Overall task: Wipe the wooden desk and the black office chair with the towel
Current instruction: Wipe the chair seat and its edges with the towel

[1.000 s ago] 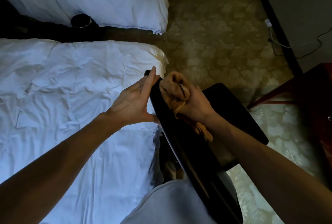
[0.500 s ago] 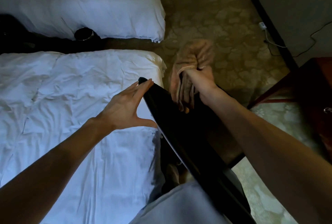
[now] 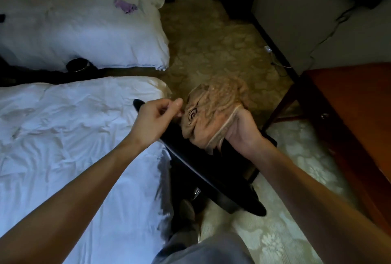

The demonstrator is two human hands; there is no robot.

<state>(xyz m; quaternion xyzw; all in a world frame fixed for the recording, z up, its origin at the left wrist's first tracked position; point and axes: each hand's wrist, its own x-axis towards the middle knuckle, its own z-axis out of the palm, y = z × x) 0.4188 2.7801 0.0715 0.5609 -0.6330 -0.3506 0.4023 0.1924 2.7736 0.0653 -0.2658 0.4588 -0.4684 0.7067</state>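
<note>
Towel [image 3: 211, 113], tan and bunched into a loose wad, is held up at the top end of the black chair [image 3: 211, 175], its lower folds against the upper edge of the chair back. The right grip [image 3: 239, 129] is closed round the towel from the right, fingers buried in the cloth, with a hemmed edge trailing down past the wrist. The left grip [image 3: 156, 116] sits over the chair's top edge, narrow, its fingers curled and its thumb reaching towards the towel's left side. Whether it pinches the cloth or only touches it cannot be told.

The chair back runs slantwise across the middle of the view, from beside the near bed [image 3: 63, 136] down towards the person's grey clothing [image 3: 203, 249] at the bottom edge. A corner of the seat shows just past the right wrist. The reddish wooden worktop [image 3: 349, 104] stands to the right, apart from the chair, with a small drawer knob [image 3: 324, 116] on its front.

Two beds with rumpled white covers fill the left side. The far bed [image 3: 84, 30] carries a small purple item [image 3: 125, 6]. A round dark object [image 3: 77, 65] lies in the shadowed gap between them. Patterned carpet [image 3: 211, 52] covers the floor, and a white plug [image 3: 267, 48] with a thin cable lies near the wall on the right.
</note>
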